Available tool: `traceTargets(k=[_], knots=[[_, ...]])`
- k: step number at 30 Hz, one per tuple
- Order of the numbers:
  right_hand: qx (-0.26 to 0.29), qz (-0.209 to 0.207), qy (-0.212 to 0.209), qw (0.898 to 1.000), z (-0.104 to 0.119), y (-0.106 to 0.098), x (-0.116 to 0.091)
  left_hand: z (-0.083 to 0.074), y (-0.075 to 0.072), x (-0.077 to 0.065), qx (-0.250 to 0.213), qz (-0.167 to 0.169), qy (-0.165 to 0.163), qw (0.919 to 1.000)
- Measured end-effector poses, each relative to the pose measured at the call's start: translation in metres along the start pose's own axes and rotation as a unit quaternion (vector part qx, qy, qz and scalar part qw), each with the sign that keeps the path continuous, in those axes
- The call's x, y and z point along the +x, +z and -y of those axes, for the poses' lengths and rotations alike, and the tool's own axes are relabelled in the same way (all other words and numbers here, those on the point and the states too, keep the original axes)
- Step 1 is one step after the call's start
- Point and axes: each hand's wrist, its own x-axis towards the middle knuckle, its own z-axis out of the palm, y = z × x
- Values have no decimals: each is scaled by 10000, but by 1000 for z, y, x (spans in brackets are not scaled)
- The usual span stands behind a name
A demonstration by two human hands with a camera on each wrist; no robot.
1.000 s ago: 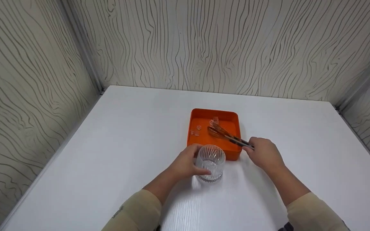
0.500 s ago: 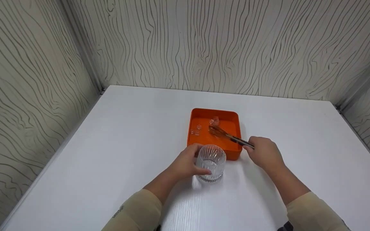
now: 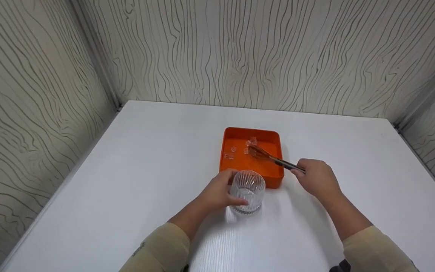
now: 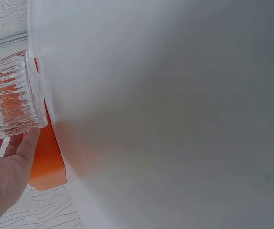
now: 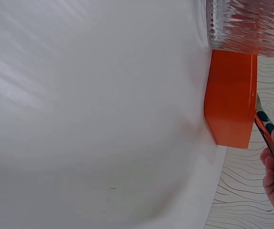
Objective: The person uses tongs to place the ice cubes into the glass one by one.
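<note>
My left hand (image 3: 217, 192) holds a clear ribbed glass (image 3: 248, 192) upright at the near side of a shallow orange tray (image 3: 242, 163). In the left wrist view, the fingers of the left hand (image 4: 8, 176) lie along the ribbed wall of the glass (image 4: 13, 98). My right hand (image 3: 320, 178) grips the handle end of a pair of tongs (image 3: 287, 164), which reach over the tray's right rim. The tongs' tips are down by a cluster of clear ice-like cubes (image 3: 253, 141); whether they pinch one is too small to tell. More small clear pieces (image 3: 229, 155) lie at the tray's left.
A white tabletop (image 3: 157, 162) surrounds the tray and glass. Pale wood-patterned panels (image 3: 217, 56) stand behind and at both sides. In the right wrist view, the glass (image 5: 244, 26) is close to the tray's wall (image 5: 229, 95).
The tongs' arms have come together, and their tips have shifted slightly right and away. My right hand has moved a little right. A clear piece now shows left of the tips. The left hand stays still.
</note>
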Motion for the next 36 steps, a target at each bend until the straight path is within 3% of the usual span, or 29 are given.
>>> traceTargets(k=[15,24,36], knots=[[44,-385,-294,9988,-6,-24,-11,-1,0,-1,-104,17,-85,9999],[184,-427,-354,9983,-4,-39,-21,1,1,1,-93,34,83,9999],[346,-388,-446,9977,-1,-53,-35,1,2,1,-73,21,4,10000]])
